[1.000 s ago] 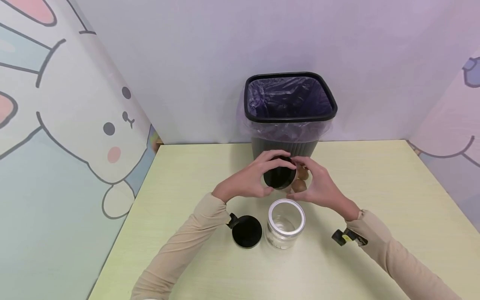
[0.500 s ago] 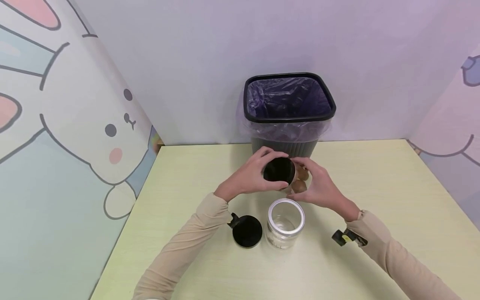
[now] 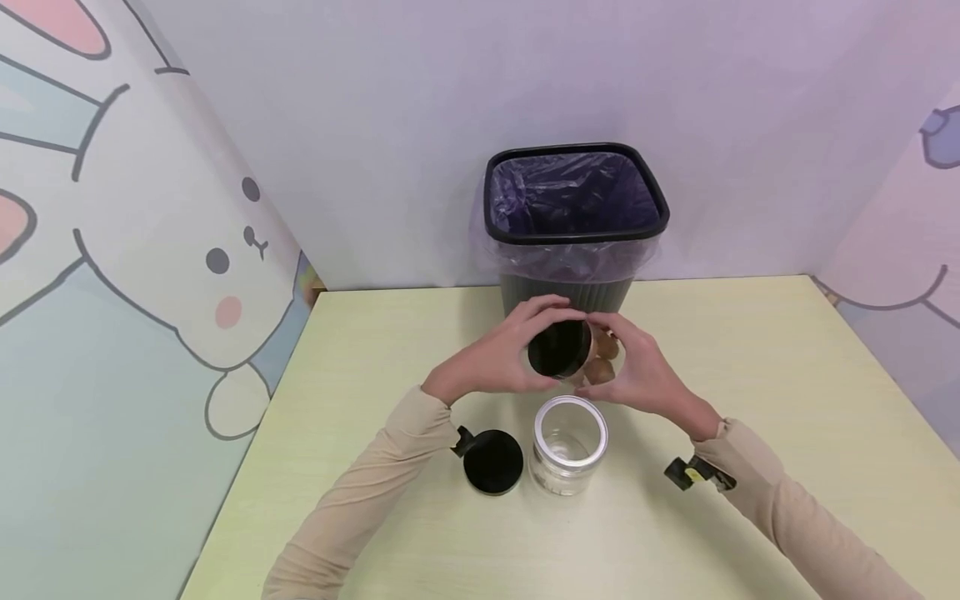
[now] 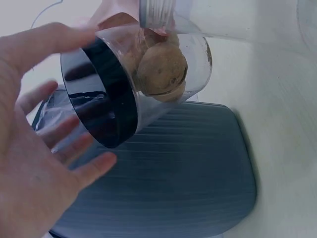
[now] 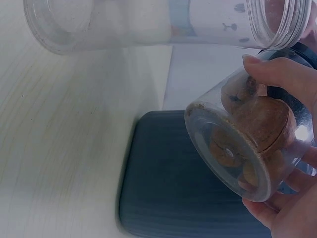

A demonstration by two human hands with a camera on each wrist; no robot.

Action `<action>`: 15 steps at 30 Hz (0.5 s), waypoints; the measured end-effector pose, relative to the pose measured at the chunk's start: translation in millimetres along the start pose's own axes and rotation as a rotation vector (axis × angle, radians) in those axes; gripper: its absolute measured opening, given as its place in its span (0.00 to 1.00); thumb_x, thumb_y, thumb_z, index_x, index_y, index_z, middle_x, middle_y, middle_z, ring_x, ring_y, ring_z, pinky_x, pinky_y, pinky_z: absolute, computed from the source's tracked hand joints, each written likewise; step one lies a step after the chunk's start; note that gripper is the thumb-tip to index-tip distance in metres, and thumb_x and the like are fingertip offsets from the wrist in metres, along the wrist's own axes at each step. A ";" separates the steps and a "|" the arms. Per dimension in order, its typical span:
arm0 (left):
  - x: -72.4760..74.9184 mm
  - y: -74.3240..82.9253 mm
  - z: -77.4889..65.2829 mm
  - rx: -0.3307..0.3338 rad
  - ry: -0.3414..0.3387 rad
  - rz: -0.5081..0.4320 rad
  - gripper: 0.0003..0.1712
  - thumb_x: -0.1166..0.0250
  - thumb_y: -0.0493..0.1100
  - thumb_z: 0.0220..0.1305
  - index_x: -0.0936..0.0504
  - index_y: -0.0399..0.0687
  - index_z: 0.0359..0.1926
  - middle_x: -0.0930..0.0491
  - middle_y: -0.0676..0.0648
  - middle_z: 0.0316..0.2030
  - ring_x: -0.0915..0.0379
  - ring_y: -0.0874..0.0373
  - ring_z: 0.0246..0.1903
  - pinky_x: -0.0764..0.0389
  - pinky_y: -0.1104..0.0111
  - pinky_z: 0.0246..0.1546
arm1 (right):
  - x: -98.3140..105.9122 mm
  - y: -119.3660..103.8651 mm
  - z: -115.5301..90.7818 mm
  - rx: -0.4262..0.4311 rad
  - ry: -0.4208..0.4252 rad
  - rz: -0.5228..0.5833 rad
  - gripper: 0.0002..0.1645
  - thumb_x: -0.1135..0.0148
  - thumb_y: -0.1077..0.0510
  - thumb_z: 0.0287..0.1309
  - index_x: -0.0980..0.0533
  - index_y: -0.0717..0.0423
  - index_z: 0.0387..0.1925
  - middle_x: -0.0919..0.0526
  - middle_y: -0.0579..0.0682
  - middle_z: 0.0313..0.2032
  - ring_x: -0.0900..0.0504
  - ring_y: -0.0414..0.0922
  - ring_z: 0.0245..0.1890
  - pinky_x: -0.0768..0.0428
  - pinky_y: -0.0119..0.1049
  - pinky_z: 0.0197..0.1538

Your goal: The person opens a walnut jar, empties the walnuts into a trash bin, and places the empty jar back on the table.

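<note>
A clear jar of walnuts [image 5: 257,129] is tilted on its side in front of the bin, its black lid [image 3: 558,348] facing left. My left hand [image 3: 506,350] curls round that lid, thumb on one side and fingers on the other; the left wrist view shows the thumb right at the rim of the lid. My right hand [image 3: 637,367] grips the jar's body, thumb across the clear wall and fingers beneath, seen best in the right wrist view. Brown round walnuts [image 4: 162,68] show through the wall.
An open clear jar [image 3: 558,479] with a silvery rim stands on the pale table [image 3: 420,533] nearer me. A loose black lid [image 3: 493,462] lies left of it. Behind the hands stands a grey bin [image 3: 577,237] with a purple liner, against the wall [image 3: 375,167].
The left fingers and thumb have shifted around the lid: the thumb moved up and right, then back down and left. The right hand and its jar have stayed almost in place.
</note>
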State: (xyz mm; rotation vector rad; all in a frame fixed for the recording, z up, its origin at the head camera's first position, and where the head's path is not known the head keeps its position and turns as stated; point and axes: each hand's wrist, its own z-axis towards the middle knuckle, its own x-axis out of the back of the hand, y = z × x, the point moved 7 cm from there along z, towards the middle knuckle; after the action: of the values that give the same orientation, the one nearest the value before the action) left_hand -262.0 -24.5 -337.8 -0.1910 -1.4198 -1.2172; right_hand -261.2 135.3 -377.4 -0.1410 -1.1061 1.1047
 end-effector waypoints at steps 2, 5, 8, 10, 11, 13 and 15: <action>-1.6 4.4 -0.1 -0.039 -0.026 -0.002 0.45 0.31 0.37 0.46 0.37 0.63 0.66 0.48 0.53 0.69 0.56 0.64 0.67 0.34 0.65 0.57 | 0.3 0.5 -0.1 -0.006 -0.001 -0.004 0.57 0.15 0.52 0.21 0.32 0.55 0.60 0.25 0.47 0.53 0.26 0.42 0.51 0.28 0.43 0.51; -2.9 9.7 -0.2 -0.080 -0.041 0.002 0.47 0.37 0.27 0.40 0.36 0.61 0.63 0.49 0.51 0.69 0.58 0.64 0.67 0.33 0.67 0.55 | 0.7 0.5 -0.5 -0.012 -0.003 -0.006 0.56 0.16 0.52 0.22 0.32 0.55 0.59 0.25 0.46 0.53 0.26 0.41 0.50 0.28 0.42 0.51; -3.8 11.2 -0.6 -0.095 -0.040 0.013 0.48 0.39 0.24 0.38 0.35 0.61 0.63 0.49 0.51 0.69 0.59 0.64 0.68 0.33 0.67 0.55 | 0.4 0.4 -0.5 -0.014 -0.006 -0.005 0.55 0.16 0.52 0.22 0.32 0.55 0.59 0.25 0.46 0.52 0.26 0.41 0.49 0.28 0.41 0.50; -4.5 11.4 -0.9 -0.100 -0.040 0.019 0.48 0.38 0.24 0.37 0.35 0.60 0.63 0.50 0.51 0.69 0.60 0.64 0.68 0.33 0.67 0.56 | 0.5 0.1 -0.5 -0.013 -0.005 -0.002 0.55 0.16 0.53 0.22 0.32 0.55 0.59 0.25 0.45 0.51 0.26 0.40 0.48 0.28 0.40 0.50; -4.9 11.2 -0.9 -0.100 -0.042 0.018 0.48 0.38 0.24 0.37 0.34 0.60 0.63 0.50 0.52 0.69 0.61 0.64 0.68 0.34 0.67 0.56 | 0.5 0.0 -0.6 -0.012 -0.005 -0.002 0.55 0.16 0.53 0.22 0.32 0.55 0.59 0.25 0.45 0.51 0.26 0.40 0.48 0.28 0.40 0.50; -5.7 11.1 -1.1 -0.106 -0.042 0.020 0.48 0.38 0.24 0.37 0.34 0.60 0.63 0.50 0.52 0.69 0.61 0.64 0.68 0.34 0.66 0.57 | 0.5 -0.4 -0.8 -0.011 -0.004 -0.003 0.55 0.16 0.52 0.22 0.32 0.55 0.59 0.25 0.45 0.51 0.26 0.40 0.48 0.28 0.40 0.49; -6.2 10.8 -1.3 -0.111 -0.042 0.020 0.48 0.38 0.24 0.37 0.34 0.60 0.63 0.51 0.52 0.69 0.61 0.64 0.68 0.35 0.67 0.57 | 0.4 -0.9 -1.2 -0.008 -0.004 -0.002 0.56 0.16 0.52 0.22 0.32 0.55 0.59 0.25 0.45 0.51 0.26 0.40 0.48 0.28 0.40 0.49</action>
State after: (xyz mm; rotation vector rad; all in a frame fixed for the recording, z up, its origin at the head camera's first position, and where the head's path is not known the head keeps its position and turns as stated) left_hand -251.7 -17.4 -337.3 -0.3080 -1.3842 -1.2825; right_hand -259.7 135.7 -377.2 -0.1439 -1.1141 1.0988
